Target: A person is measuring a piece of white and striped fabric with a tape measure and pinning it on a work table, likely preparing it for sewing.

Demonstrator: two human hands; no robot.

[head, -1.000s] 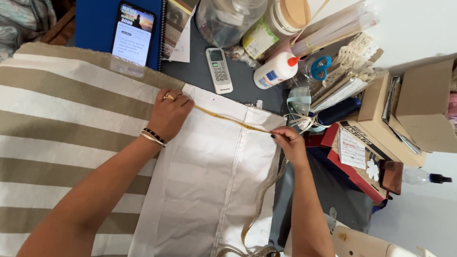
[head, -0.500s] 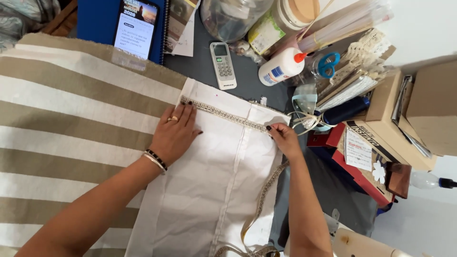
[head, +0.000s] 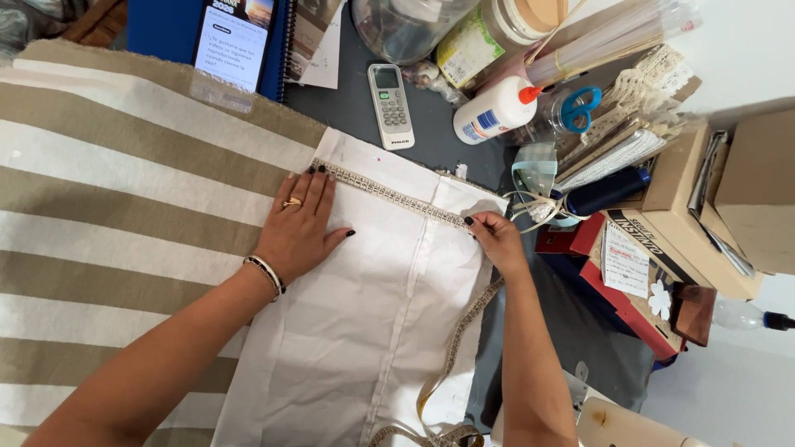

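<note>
A white piece of fabric (head: pixel 356 331) lies on a beige and white striped cloth (head: pixel 116 215). A measuring tape (head: pixel 389 194) is stretched across the white fabric near its top edge. My left hand (head: pixel 296 230) lies flat on the fabric, its fingertips pinning the tape's left end. My right hand (head: pixel 495 240) pinches the tape at the fabric's right edge. The rest of the tape (head: pixel 454 356) trails down past my right forearm.
A phone (head: pixel 234 37) on a blue notebook, a white remote control (head: pixel 391 106), a glue bottle (head: pixel 495 109), blue-handled scissors (head: pixel 580 108), lace trims, jars and cardboard boxes (head: pixel 729 215) crowd the top and right of the dark table.
The tape now lies flatter and lower along the fabric's top edge. My left hand has spread flat, and my right hand has drawn the tape taut to the right edge.
</note>
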